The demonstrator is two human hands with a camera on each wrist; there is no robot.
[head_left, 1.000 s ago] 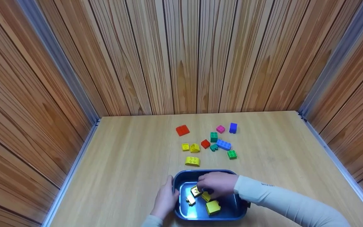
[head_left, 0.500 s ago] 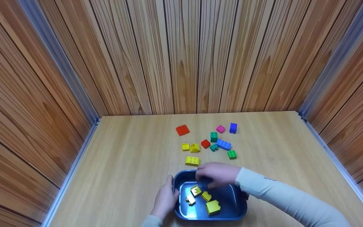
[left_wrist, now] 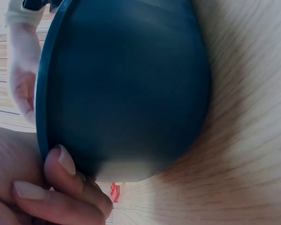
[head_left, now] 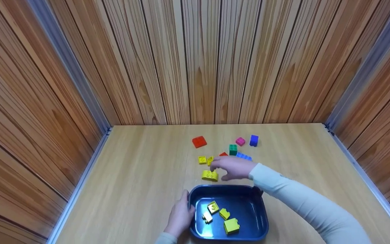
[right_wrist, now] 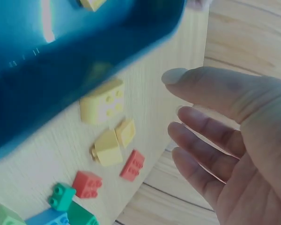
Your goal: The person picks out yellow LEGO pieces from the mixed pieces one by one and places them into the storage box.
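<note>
The dark blue tray [head_left: 251, 217] sits nearest the body, flat on the wooden table [head_left: 141, 176], where both arms can get to it easily. The left hand [head_left: 180, 215] holds its left side, thumb over the rim and fingers curled against the outer wall, most likely to keep it from sliding. Its sleeve comes in low, the forearm angled up from the bottom edge.

Inside the tray lie four loose yellow bricks [head_left: 231, 226], apparently grouped by colour, since no other hue is in there; they sit left of centre and toward the middle, on the floor.

The right hand [head_left: 234, 167] hangs just beyond the far rim, its forearm passing over the tray's far right corner. The right wrist view shows it holding nothing: thumb well apart from loosely bent fingers, a wide gap between.

Below and beside it on the table are an arched yellow brick [head_left: 210, 175], a flat yellow piece [head_left: 202, 160] and a yellow sloped brick [head_left: 210, 160], partly covered by the fingertips. Farther off, the other colours lie loose: a small red brick [head_left: 223, 154], a long blue brick [head_left: 244, 156], a green brick [head_left: 233, 149], a pink brick [head_left: 240, 141], a violet-blue brick [head_left: 254, 140] and a red plate [head_left: 199, 142].
</note>
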